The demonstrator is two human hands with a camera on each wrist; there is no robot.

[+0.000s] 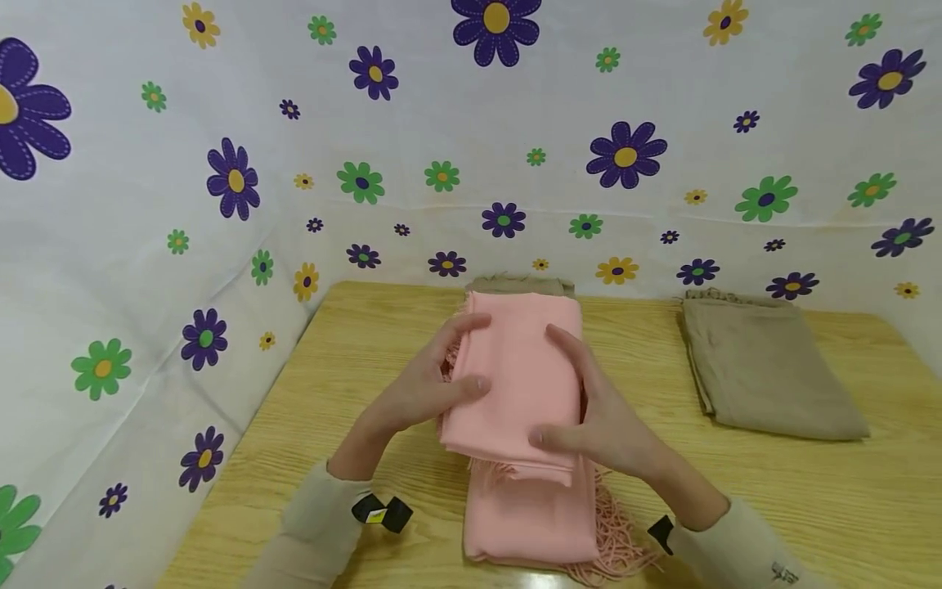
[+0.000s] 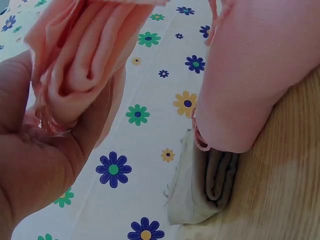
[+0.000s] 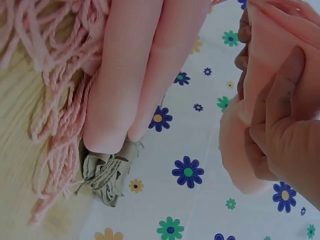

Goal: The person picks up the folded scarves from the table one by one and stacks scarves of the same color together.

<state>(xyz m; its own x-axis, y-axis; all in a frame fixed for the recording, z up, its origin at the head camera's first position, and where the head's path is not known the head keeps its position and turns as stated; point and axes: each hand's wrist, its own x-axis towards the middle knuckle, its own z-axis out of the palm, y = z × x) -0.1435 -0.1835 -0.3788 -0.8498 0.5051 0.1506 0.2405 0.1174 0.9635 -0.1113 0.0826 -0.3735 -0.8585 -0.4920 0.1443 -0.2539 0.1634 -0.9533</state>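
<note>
Between my two hands is a folded pink scarf (image 1: 518, 368), its layered edge showing in the left wrist view. My left hand (image 1: 427, 388) grips its left side, thumb on top and fingers around the edge. On the right side my right hand (image 1: 614, 421) holds it the same way. Both wrist views show this scarf raised above a second folded pink scarf (image 1: 530, 519), which has a loose fringe (image 3: 62, 135) at its right. That lower scarf lies on a folded khaki scarf (image 2: 215, 185), whose far end (image 1: 522, 285) peeks out behind.
Another folded khaki scarf (image 1: 773, 368) lies on the right part of the wooden table (image 1: 353, 352). White cloth with printed flowers (image 1: 625, 155) hangs behind and to the left of the table.
</note>
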